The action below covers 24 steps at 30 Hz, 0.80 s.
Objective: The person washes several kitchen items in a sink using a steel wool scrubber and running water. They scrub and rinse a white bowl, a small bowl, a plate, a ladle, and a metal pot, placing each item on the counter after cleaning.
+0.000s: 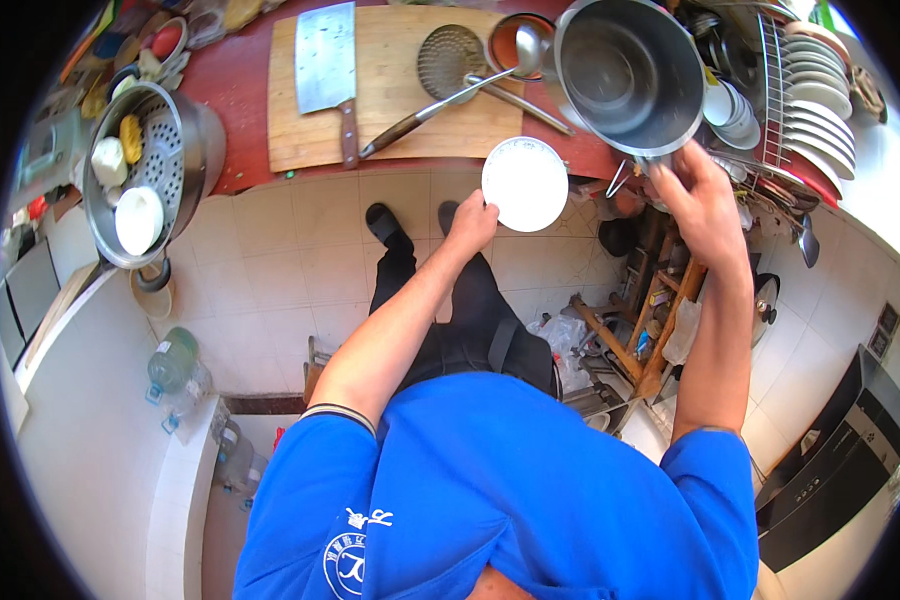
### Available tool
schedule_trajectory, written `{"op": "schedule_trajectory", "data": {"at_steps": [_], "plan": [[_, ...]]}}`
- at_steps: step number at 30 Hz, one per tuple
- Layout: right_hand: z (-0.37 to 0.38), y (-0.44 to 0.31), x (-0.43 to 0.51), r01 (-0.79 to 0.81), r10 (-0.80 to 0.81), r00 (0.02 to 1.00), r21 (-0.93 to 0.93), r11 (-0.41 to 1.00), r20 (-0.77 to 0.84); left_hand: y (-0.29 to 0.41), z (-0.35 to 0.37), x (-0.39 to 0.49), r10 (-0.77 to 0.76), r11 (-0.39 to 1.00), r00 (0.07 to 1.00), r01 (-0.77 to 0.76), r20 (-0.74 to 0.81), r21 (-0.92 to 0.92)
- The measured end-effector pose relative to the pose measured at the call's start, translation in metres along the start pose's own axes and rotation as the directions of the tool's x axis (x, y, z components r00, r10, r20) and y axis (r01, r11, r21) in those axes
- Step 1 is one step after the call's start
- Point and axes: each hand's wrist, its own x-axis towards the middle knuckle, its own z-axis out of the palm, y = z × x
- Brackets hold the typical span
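My left hand (474, 223) grips the edge of a small round white dish (526, 184) with a patterned rim, held out in front of the counter edge. My right hand (694, 202) is at the near side of a deep metal pot (619, 75), thumb and fingers closed by its rim and handle; the fingertips are partly hidden. The pot's open top shows a grey, bare-looking interior. Left of the pot, a ladle (439, 105) lies across a skimmer (450, 64) on a wooden cutting board (397, 142). A cleaver (326, 64) rests on the same board.
On the left stands a steamer pot (195, 150) holding a white cup (139, 220) and food pieces. A brown bowl (504, 37) sits behind the ladle. Plates (817, 127) fill a wire rack at right. Below are a wooden frame (671, 322) and plastic bottles (172, 360).
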Motion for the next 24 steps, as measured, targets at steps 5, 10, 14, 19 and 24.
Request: {"op": "schedule_trajectory", "data": {"at_steps": [5, 10, 14, 19, 24], "plan": [[-0.040, 0.079, -0.058, -0.155, 0.159, 0.987, 0.095, 0.983, -0.037, 0.033, 0.042, 0.025, -0.075, 0.991, 0.997, 0.075, -0.012, 0.107], [-0.041, 0.128, -0.077, -0.166, 0.183, 0.982, 0.274, 0.947, -0.036, 0.018, 0.071, 0.065, -0.200, 0.959, 0.979, 0.189, -0.033, -0.209], [-0.039, 0.160, -0.089, -0.150, 0.178, 0.980, 0.257, 0.955, -0.091, 0.048, 0.086, 0.078, -0.296, 0.848, 0.955, 0.266, 0.008, -0.458], [-0.029, 0.164, -0.084, -0.110, 0.112, 0.994, 0.078, 0.991, -0.017, 0.056, 0.084, 0.050, -0.291, 0.853, 0.954, 0.228, -0.066, -0.470], [0.021, 0.127, -0.069, 0.111, -0.085, 0.984, -0.164, 0.980, 0.158, 0.047, 0.025, -0.063, -0.153, 0.895, 0.979, 0.194, 0.133, -0.401]]}}
